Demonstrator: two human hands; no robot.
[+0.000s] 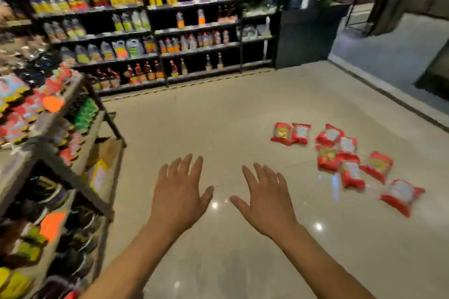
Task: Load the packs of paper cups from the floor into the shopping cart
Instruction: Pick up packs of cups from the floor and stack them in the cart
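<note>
Reaching forward over the floor (218,116), both hands are held out palm down with nothing in them. The left hand (178,198) has its fingers straight and slightly fanned, thumb angled toward the other hand. The right hand (266,201) is likewise spread flat, its thumb pointing back at the left one; the two thumbs are near each other but apart. Neither hand touches anything.

Left of the left hand stands a rack (60,167) of mixed goods, its lower tiers just beside the left forearm.

Ahead of the right hand and off to its right, the packs (328,160) lie scattered on the floor, red with pale centres. Some overlap and others lie singly. Motion blur smears them, so there seem to be about nine. All are well out of either hand's touch.

Farther ahead of both hands, shelves (170,31) of bottles line the back wall. A dark counter (303,36) stands beyond the packs.
</note>
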